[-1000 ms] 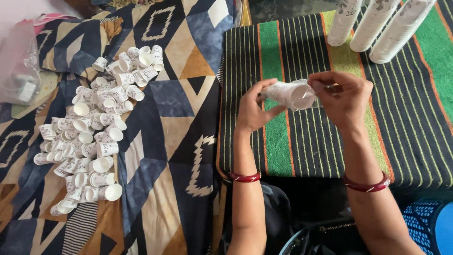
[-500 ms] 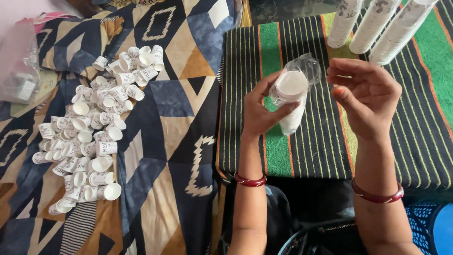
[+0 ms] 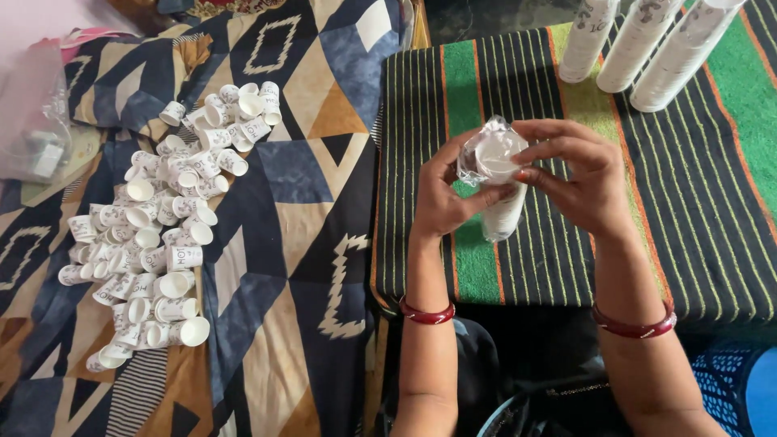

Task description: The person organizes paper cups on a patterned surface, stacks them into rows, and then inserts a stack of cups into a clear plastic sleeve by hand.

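— Hands first: what do we see them doing?

— We see both held together over the striped cloth [image 3: 728,202]. Our left hand [image 3: 443,194] is clamped around a stack of white paper cups [image 3: 503,212] in a clear plastic sleeve [image 3: 479,154], thumb and fingers wrapped on its side. Our right hand [image 3: 579,178] closes over the top of the same stack from three o'clock, its fingertips [image 3: 526,154] pinching at the crinkled plastic by the rim.

— And where does the stack sit?

— It is off the cloth, tilted slightly, between the two palms, near the middle of our view. A red bangle [image 3: 427,312] rings the left wrist, and another red bangle [image 3: 635,325] the right.

— What lies around us?

— At nine o'clock, well apart from the hands, a heap of loose small cups [image 3: 162,235] is spread on the patterned blanket [image 3: 307,202]. At one o'clock three tall wrapped cup stacks [image 3: 639,44] lie side by side on the striped cloth. At ten o'clock, far off, sits a clear plastic bag [image 3: 32,121].
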